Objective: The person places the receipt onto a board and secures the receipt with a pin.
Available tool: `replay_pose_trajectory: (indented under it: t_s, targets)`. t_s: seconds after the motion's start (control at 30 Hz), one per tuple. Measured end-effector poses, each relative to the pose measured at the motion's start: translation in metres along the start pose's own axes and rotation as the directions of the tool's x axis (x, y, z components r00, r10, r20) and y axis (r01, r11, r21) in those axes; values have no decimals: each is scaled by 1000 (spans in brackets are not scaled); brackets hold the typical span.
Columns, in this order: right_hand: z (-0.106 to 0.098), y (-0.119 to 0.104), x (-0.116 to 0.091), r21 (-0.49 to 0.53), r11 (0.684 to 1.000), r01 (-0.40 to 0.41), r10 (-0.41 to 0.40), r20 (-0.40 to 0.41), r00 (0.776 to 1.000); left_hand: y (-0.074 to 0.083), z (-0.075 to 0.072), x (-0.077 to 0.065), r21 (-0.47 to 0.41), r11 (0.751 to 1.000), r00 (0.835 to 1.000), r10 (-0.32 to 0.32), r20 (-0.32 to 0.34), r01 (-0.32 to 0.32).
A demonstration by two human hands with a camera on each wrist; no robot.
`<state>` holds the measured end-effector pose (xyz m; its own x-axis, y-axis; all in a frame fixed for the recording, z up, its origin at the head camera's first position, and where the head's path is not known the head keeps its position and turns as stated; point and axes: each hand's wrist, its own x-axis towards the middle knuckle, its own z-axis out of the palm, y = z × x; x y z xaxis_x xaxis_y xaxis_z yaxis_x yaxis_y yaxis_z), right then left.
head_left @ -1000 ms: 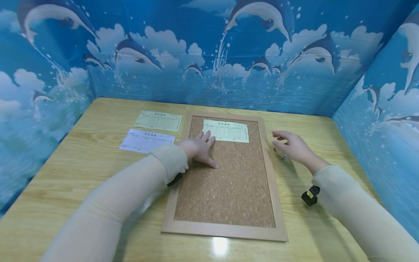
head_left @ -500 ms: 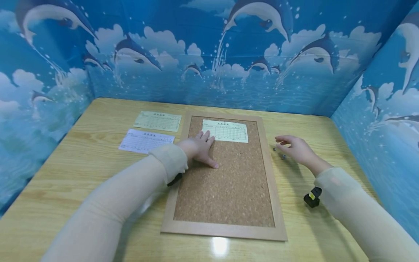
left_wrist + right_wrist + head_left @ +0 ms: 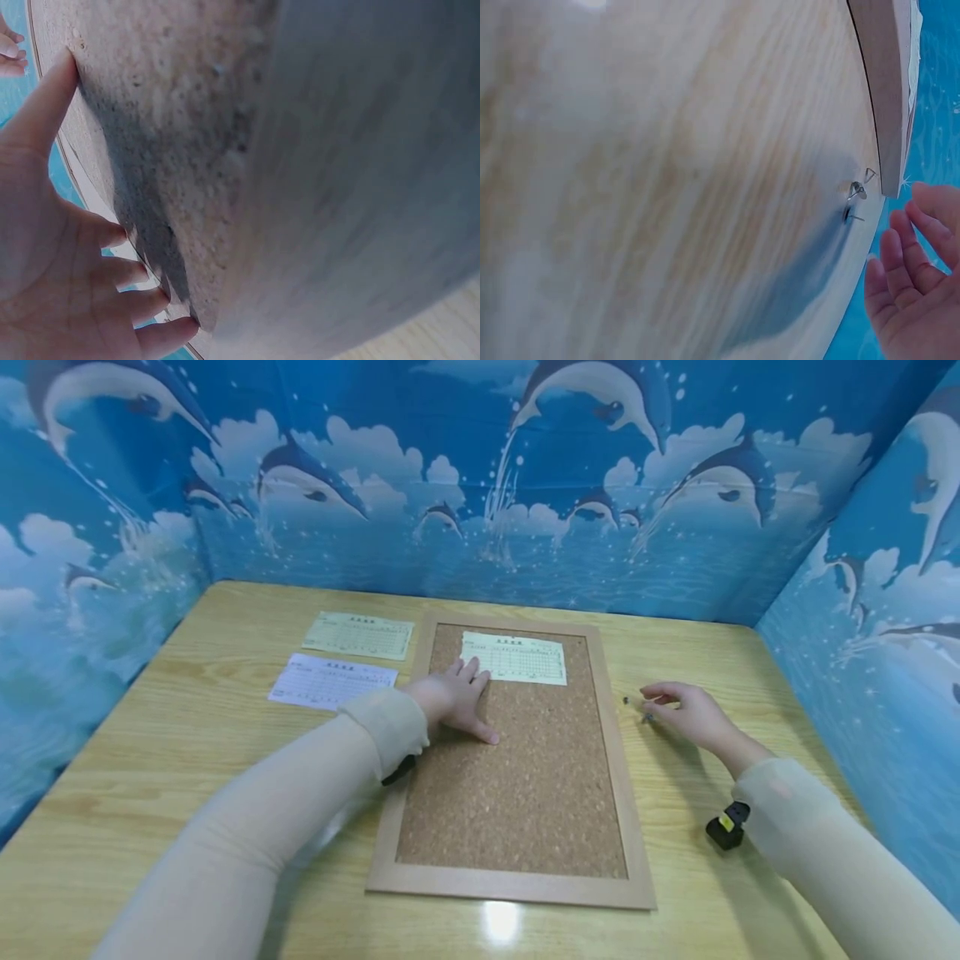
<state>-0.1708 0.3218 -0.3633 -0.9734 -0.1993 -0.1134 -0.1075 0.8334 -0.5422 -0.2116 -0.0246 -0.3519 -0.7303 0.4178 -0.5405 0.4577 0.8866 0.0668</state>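
A wood-framed cork board lies on the table. Flat on its upper part is a pale green printed form. My left hand rests spread on the cork, its fingertips at the form's lower left edge; the left wrist view shows the fingers straight and the fingertips on the cork. Right of the board, my right hand hovers with loosely bent fingers over small metal thumbtacks. In the right wrist view the thumbtacks lie on the wood, apart from the right hand; I see nothing held.
Left of the board lie another green form and a white-violet form, partly behind my left sleeve. The wooden table meets a blue dolphin-print cloth at the back and sides.
My right hand has moved slightly right and toward me, away from the board's edge, leaving the thumbtacks more exposed. The left hand, board and forms have stayed put.
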Motion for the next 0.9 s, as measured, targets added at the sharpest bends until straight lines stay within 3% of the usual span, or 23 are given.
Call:
replay_pose_trajectory:
  t_s: [0.33, 0.47, 0.73, 0.9]
  targets:
    - [4, 11, -12, 41, 997, -64, 66, -45, 997, -7, 9, 20, -9, 1000, 1000, 4, -4, -4]
    - [5, 16, -15, 44, 994, -103, 105, -30, 994, -5, 6, 13, -9, 1000, 1000, 11, -1, -11]
    - [6, 20, -17, 37, 994, -100, 100, 0, 995, 0, -2, -2, -3, 1000, 1000, 17, 2, -17]
    - [7, 20, -14, 62, 990, -129, 128, 17, 992, -1, -1, -2, 6, 1000, 1000, 18, -4, -18]
